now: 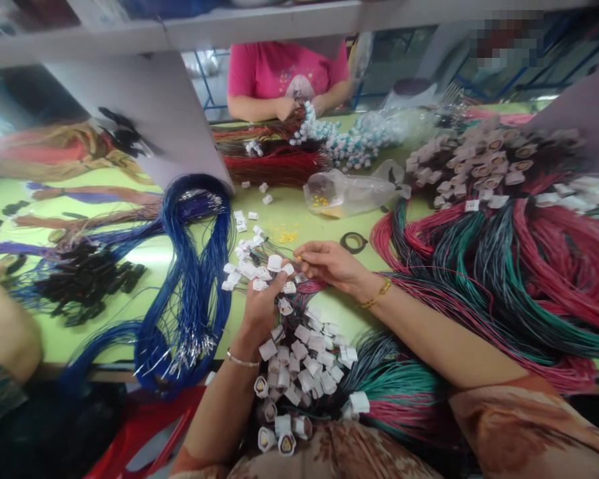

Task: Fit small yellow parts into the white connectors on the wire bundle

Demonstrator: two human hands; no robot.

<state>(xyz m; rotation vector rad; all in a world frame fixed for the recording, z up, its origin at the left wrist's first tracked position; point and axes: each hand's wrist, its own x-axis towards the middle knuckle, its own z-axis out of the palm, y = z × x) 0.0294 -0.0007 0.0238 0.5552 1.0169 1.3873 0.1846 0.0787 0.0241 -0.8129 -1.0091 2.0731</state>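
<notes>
My left hand (pixel 262 306) is closed around wires with white plastic connectors (pixel 275 263), its thumb pressed near one connector. Just to the right, my right hand (pixel 334 265) pinches a small yellow piece (pixel 300 257) between thumb and fingertips, close to the connectors. Loose yellow pieces (pixel 288 237) lie on the green table (pixel 347 306) beyond my hands. Below my left hand, a heap of white connectors (pixel 302 362) on red, green and black wires hangs over the table's near edge toward my lap.
Blue wire bundles (pixel 184 266) and black connectors (pixel 87 283) lie left. A clear bag (pixel 352 191) with yellow pieces and a black tape roll (pixel 353 242) lie ahead. Red, green and black wires (pixel 484 259) spread right. Across the table, a person in a pink shirt (pixel 284 70) handles wires.
</notes>
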